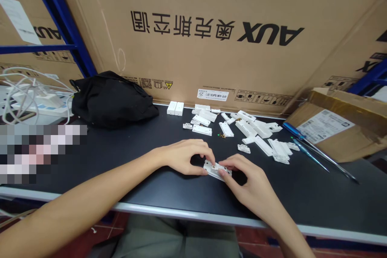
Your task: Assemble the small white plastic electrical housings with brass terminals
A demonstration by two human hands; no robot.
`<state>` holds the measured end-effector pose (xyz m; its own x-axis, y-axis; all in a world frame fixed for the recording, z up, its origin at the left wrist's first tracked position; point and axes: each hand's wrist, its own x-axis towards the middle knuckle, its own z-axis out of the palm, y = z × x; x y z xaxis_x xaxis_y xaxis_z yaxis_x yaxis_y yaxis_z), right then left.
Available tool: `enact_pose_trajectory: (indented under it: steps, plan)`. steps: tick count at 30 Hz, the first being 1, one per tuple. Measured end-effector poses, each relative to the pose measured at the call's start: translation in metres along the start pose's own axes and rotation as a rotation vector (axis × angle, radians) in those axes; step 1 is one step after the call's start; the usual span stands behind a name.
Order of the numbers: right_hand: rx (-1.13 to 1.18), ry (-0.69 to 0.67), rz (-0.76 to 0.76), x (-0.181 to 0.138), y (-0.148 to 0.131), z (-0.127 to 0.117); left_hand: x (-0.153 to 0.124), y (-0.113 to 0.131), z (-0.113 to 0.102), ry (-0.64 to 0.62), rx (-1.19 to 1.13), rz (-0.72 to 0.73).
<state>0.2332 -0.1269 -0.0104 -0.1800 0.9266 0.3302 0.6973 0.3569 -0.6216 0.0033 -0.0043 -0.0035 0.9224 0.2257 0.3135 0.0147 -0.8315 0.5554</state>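
Observation:
A white plastic housing (215, 170) lies flat and slightly tilted just above the dark tabletop, held between my left hand (184, 157) and my right hand (246, 175). Fingertips of both hands pinch its two ends, and my fingers hide part of it. Beyond my hands, a loose spread of similar white plastic pieces (250, 130) covers the middle of the bench. A few tiny green and brass bits (221, 135) lie among them.
Two screwdrivers (314, 149) lie on the right, beside an open cardboard box (332, 125). A black cloth bag (110, 100) sits at the back left, near a white power strip with cables (36, 102). Large printed cartons (211, 36) stand behind the bench.

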Motion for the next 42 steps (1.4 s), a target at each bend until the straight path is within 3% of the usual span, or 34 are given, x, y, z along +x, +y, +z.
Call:
enact_pose_trajectory:
  steps: [9, 19, 25, 31, 37, 42]
  plan:
    - [0.003, 0.019, -0.05, 0.002, 0.003, 0.002, -0.001, 0.0, 0.001, -0.011, -0.001, -0.024]
    - [-0.073, -0.066, -0.055, 0.007, -0.005, -0.005, 0.0, 0.004, 0.001, -0.029, 0.058, -0.034]
    - [-0.001, 0.0, -0.063, 0.0, 0.0, -0.002, -0.001, 0.001, -0.008, -0.008, 0.048, -0.031]
    - [-0.013, -0.048, -0.012, -0.005, -0.003, -0.005, -0.01, -0.018, -0.032, 0.277, 0.5, -0.439]
    - [-0.03, -0.072, -0.001, -0.004, -0.002, -0.003, -0.021, -0.04, -0.033, 0.267, 0.512, -0.647]
    - [-0.041, -0.082, -0.008, -0.004, -0.001, -0.002, -0.02, -0.044, -0.031, 0.295, 0.466, -0.676]
